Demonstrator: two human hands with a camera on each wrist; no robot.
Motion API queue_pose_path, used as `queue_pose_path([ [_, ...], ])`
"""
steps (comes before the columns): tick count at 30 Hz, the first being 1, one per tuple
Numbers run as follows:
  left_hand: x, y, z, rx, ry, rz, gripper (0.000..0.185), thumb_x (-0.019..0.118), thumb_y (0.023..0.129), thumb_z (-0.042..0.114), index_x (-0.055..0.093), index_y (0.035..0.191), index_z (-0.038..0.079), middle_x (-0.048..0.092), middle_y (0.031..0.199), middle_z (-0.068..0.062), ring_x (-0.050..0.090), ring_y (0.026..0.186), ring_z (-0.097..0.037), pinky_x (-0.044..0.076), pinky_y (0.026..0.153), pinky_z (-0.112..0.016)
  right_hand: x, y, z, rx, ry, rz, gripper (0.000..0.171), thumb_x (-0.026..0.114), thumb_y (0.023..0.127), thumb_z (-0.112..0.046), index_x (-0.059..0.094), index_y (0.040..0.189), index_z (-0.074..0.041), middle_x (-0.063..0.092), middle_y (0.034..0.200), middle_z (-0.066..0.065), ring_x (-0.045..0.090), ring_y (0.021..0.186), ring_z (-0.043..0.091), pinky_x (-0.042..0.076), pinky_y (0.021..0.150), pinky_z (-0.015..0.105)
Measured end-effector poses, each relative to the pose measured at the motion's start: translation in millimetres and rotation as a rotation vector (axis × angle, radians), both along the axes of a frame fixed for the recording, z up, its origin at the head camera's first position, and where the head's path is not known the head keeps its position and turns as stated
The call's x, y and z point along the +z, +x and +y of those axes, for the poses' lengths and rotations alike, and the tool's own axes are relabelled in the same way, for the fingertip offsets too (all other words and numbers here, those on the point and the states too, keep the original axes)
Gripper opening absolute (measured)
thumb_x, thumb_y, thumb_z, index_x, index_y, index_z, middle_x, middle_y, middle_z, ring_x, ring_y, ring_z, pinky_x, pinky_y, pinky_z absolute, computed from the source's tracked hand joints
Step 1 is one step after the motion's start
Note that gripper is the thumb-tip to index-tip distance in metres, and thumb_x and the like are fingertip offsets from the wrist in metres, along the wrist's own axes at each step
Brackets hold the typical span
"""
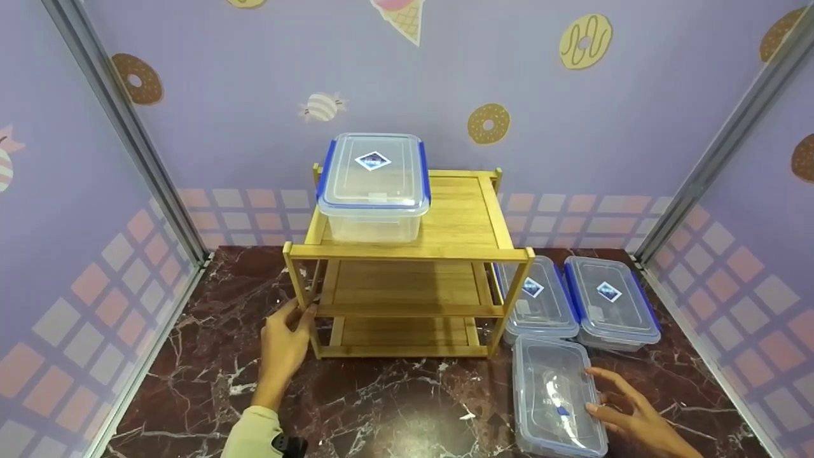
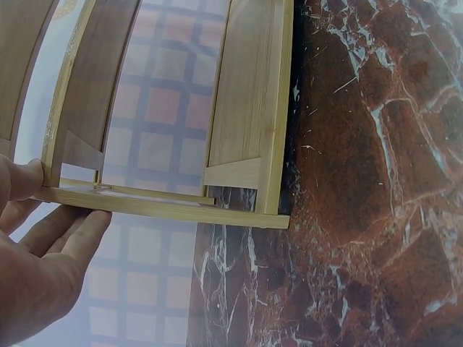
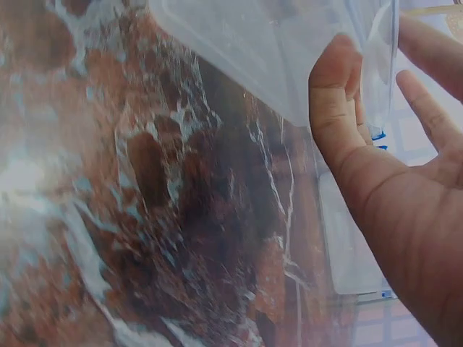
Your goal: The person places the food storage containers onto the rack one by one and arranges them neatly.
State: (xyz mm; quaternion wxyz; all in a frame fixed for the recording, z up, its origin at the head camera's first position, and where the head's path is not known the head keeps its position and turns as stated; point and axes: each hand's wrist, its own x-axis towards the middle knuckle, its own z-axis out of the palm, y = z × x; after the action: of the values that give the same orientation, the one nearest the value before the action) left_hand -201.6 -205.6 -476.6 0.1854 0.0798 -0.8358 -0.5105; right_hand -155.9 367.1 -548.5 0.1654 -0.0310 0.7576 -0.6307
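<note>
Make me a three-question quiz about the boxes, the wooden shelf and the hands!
1. Where is the box on the wooden shelf?
A. top tier
B. middle tier
C. bottom tier

2. How many clear boxes are there in all?
A. two
B. three
C. four

3. What is the left hand doing?
A. lifting a lid
B. holding the shelf's front post
C. lying flat on the table

Answers: 1 A, the top box sits on the top tier. 2 C, one is up there and three are on the marble table. 3 B, its fingers wrap the post, while the right hand touches the nearest box.
</note>
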Motion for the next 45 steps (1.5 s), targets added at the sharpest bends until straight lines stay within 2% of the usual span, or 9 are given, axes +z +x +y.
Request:
queue_pose_path([
  [4,-0.3,-0.1,0.4,0.016,-0.016,0.002,0.029,0.062,0.092,0.026,0.065,0.118,0.013,0.069,0.105,-0.015,0.067,0.094,-0.03,0.052,0.084,-0.048,-3.3,0.3,0.6,0.026,-0.135,-0.063,0.059,0.053,0.095,-0.006,0.025,0.146,-0.015,0.026,0.14,0.017,0.05,0.112,0.031,0.048,0.091,0.052],
  [10,0.5,-0.9,0.9,0.016,-0.016,0.007,0.029,0.063,0.092,0.027,0.066,0.117,0.014,0.069,0.105,-0.014,0.067,0.093,-0.027,0.051,0.085,-0.047,-6.3,-0.2,3.4,0.121,-0.255,-0.071,0.054,0.046,0.098,-0.002,0.023,0.146,-0.01,0.042,0.133,0.017,0.053,0.113,0.031,0.046,0.092,0.054],
  [12,0.6,-0.6,0.3,0.005,-0.017,-0.002,0.031,0.062,0.093,0.028,0.064,0.119,0.012,0.069,0.107,-0.015,0.067,0.095,-0.029,0.052,0.084,-0.047,-6.0,-0.3,3.6,0.138,-0.273,-0.077,0.053,0.044,0.098,-0.002,0.022,0.146,-0.009,0.04,0.135,0.013,0.052,0.115,0.03,0.046,0.093,0.054],
  [17,-0.6,0.3,0.0,-0.006,-0.036,0.003,0.032,0.06,0.094,0.029,0.063,0.121,0.011,0.068,0.108,-0.015,0.067,0.096,-0.031,0.053,0.081,-0.047,-4.7,2.3,1.9,0.109,-0.271,-0.088,0.052,0.044,0.098,-0.003,0.023,0.145,-0.009,0.031,0.138,0.012,0.051,0.115,0.031,0.045,0.094,0.054],
  [25,-0.3,-0.1,0.8,0.011,-0.043,0.022,0.028,0.061,0.093,0.029,0.066,0.116,0.013,0.07,0.106,-0.011,0.067,0.095,-0.028,0.054,0.079,-0.046,-1.9,9.7,3.6,0.055,-0.292,-0.077,0.053,0.045,0.099,-0.005,0.023,0.146,-0.012,0.042,0.135,0.014,0.053,0.115,0.031,0.046,0.092,0.054],
  [28,0.1,0.1,1.0,0.012,-0.036,0.015,0.028,0.062,0.093,0.029,0.065,0.117,0.014,0.069,0.106,-0.011,0.067,0.095,-0.028,0.054,0.079,-0.047,1.1,12.6,6.0,0.058,-0.34,-0.067,0.053,0.044,0.099,-0.003,0.024,0.147,-0.014,0.047,0.13,0.015,0.055,0.114,0.031,0.046,0.091,0.055],
  [34,-0.2,0.1,1.3,0.011,-0.02,0.009,0.03,0.061,0.093,0.028,0.065,0.118,0.013,0.068,0.109,-0.013,0.067,0.097,-0.028,0.054,0.08,-0.046,12.6,19.1,11.6,0.118,-0.5,0.035,0.053,0.034,0.098,0.006,0.025,0.146,-0.014,0.051,0.127,0.011,0.055,0.114,0.029,0.047,0.09,0.053],
  [40,-0.6,1.1,1.1,0.01,-0.024,0.017,0.03,0.061,0.093,0.029,0.065,0.117,0.012,0.067,0.11,-0.015,0.065,0.099,-0.031,0.053,0.081,-0.048,34.7,24.8,13.1,0.074,-0.571,0.15,0.054,0.03,0.097,0.009,0.027,0.146,-0.013,0.047,0.129,0.007,0.056,0.113,0.026,0.048,0.088,0.05],
  [45,0.0,1.5,0.7,-0.022,-0.013,0.012,0.032,0.059,0.094,0.027,0.062,0.121,0.009,0.065,0.112,-0.02,0.064,0.101,-0.036,0.051,0.084,-0.05,51.7,23.7,15.5,0.14,-0.69,0.207,0.057,0.021,0.097,0.012,0.019,0.149,-0.011,0.046,0.133,0.015,0.054,0.116,0.038,0.042,0.09,0.056],
])
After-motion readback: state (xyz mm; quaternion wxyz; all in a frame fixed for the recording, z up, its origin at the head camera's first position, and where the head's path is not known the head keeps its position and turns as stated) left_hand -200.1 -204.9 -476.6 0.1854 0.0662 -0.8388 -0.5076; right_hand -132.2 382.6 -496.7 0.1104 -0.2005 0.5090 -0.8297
